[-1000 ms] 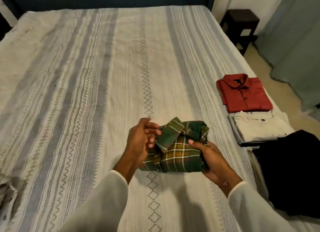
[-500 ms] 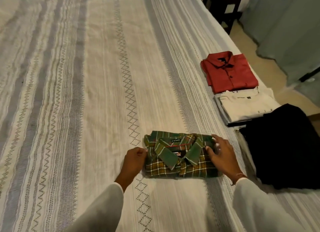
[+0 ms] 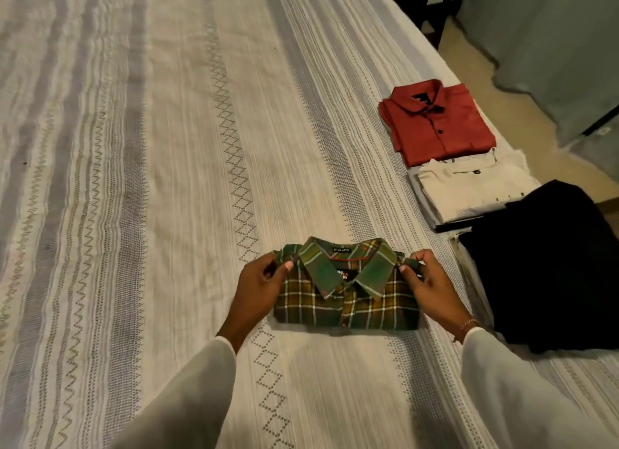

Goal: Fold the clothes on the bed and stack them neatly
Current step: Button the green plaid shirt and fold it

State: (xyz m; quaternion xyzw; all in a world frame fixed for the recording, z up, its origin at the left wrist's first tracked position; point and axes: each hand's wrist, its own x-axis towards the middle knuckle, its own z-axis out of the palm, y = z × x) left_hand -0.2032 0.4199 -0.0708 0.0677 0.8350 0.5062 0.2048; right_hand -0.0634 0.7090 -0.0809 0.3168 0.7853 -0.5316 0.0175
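White sleeves (image 3: 187, 398) frame the foreground as a person leans over a bed (image 3: 134, 180) spread with a cream, grey-striped woven cover. Between the hands lies a folded green plaid shirt (image 3: 348, 301), collar up and label showing, flat on the cover near the bed's front right part. The left hand (image 3: 259, 288) pinches the shirt's upper left corner between thumb and curled fingers; the right hand (image 3: 428, 288), a thin bracelet (image 3: 467, 324) at its wrist, pinches the upper right corner the same way. Just to the right, a black garment (image 3: 549, 267) lies heaped at the bed's edge, overlapping the near end of a folded cream shirt (image 3: 469, 187). Beyond that, touching it, a folded red shirt (image 3: 438, 123) lies collar away from the camera. Farther off, past the bed's right edge, stand a dark wooden stool (image 3: 432, 6) and a grey-green curtain (image 3: 552, 40) reaching the floor.
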